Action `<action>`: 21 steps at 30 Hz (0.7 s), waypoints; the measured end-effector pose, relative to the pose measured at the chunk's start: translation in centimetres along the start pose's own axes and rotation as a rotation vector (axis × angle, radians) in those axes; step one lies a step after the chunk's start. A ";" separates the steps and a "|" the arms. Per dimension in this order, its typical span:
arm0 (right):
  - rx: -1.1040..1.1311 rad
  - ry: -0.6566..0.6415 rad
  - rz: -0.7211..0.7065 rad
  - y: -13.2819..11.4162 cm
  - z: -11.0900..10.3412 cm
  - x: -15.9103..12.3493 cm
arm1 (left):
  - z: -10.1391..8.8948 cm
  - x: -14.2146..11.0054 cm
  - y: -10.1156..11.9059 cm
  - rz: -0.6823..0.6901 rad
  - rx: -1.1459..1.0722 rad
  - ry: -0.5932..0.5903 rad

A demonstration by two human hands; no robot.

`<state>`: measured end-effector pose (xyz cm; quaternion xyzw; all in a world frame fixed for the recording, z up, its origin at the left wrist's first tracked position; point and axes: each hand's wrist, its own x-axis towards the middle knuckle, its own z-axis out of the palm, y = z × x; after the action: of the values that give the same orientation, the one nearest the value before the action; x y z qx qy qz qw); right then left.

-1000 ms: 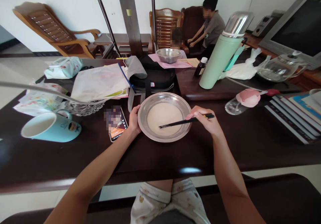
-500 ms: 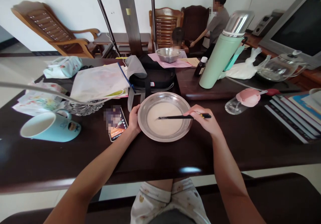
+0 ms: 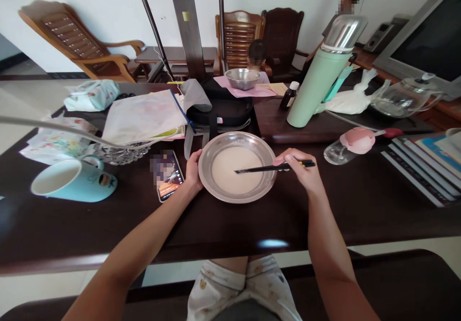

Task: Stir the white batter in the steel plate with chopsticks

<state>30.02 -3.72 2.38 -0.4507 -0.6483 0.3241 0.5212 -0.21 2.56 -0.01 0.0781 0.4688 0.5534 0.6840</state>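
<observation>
A round metal bowl [image 3: 206,172] stands on the dark table in front of me, with a milky, cream-coloured liquid [image 3: 230,179] in it. My left hand [image 3: 193,171] grips the bowl's left rim, its fingers partly hidden beneath and behind the edge. In my right hand [image 3: 300,166] is a pair of black chopsticks [image 3: 257,169], held near the thick ends over the bowl's right side. Their tips point left and dip into the liquid near its middle. A lit phone [image 3: 170,177] lies just left of my left hand.
On the left stand a light-blue mug [image 3: 72,182] and a glass dish [image 3: 122,155]. Behind the bowl lies a black bag [image 3: 219,110], with a smaller metal bowl [image 3: 243,78] beyond. A green thermos [image 3: 319,86], pink-lidded cup [image 3: 347,146] and books [image 3: 418,172] are right. Two people are across the table.
My right hand and the chopsticks have shifted a little to the right, the tips moving through the liquid. My left hand stays on the rim. The standing person has moved right.
</observation>
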 end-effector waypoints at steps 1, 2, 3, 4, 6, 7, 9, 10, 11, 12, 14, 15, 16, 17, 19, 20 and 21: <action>0.023 0.001 0.012 0.0 0.0 0.0 | 0.0 0.0 0.0 -0.003 0.000 -0.003; 0.033 -0.015 0.015 0.0 0.0 0.0 | -0.1 0.1 0.0 -0.006 -0.001 -0.007; 0.027 -0.043 0.006 0.0 0.1 0.0 | -0.2 0.2 -0.1 -0.007 -0.003 -0.012; 0.008 -0.072 -0.010 0.0 0.2 0.0 | -0.3 0.3 -0.1 -0.005 -0.005 -0.016; -0.045 -0.097 -0.049 0.1 0.4 0.1 | -0.5 0.6 -0.2 0.002 -0.007 -0.025; -0.068 -0.085 -0.062 0.1 0.5 0.1 | -0.6 0.7 -0.2 0.007 -0.006 -0.029; -0.072 -0.035 -0.059 0.1 0.3 0.1 | -0.9 1.0 -0.3 0.014 -0.001 -0.037; -0.053 -0.013 -0.046 0.1 0.2 0.1 | -1.0 1.1 -0.3 0.017 0.001 -0.042; -0.021 -0.003 -0.029 0.0 0.2 0.0 | -1.1 1.2 -0.3 0.020 0.003 -0.047; 0.009 -0.006 -0.016 0.0 0.1 0.0 | -1.1 1.2 -0.3 0.021 0.006 -0.051; 0.040 -0.053 -0.012 0.0 0.2 0.0 | -1.1 1.3 -0.3 0.024 0.010 -0.052; 0.031 -0.084 -0.022 -0.1 0.3 0.0 | -1.1 1.2 -0.3 0.024 0.010 -0.050; 0.010 -0.108 -0.037 0.0 0.4 0.0 | -1.0 1.2 -0.3 0.024 0.009 -0.045; -0.018 -0.116 -0.052 0.0 0.5 0.1 | -0.9 1.1 -0.3 0.022 0.006 -0.039; -0.058 -0.084 -0.068 0.0 0.4 0.1 | -0.8 1.0 -0.2 0.016 0.000 -0.028; -0.059 -0.059 -0.062 0.0 0.4 0.1 | -0.7 0.9 -0.2 0.012 -0.001 -0.024; -0.043 -0.035 -0.050 0.0 0.3 0.1 | -0.7 0.8 -0.2 0.009 -0.001 -0.021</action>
<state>29.75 -3.63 2.33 -0.4398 -0.6752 0.3047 0.5077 -0.63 2.90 -0.95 0.0856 0.4610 0.5559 0.6864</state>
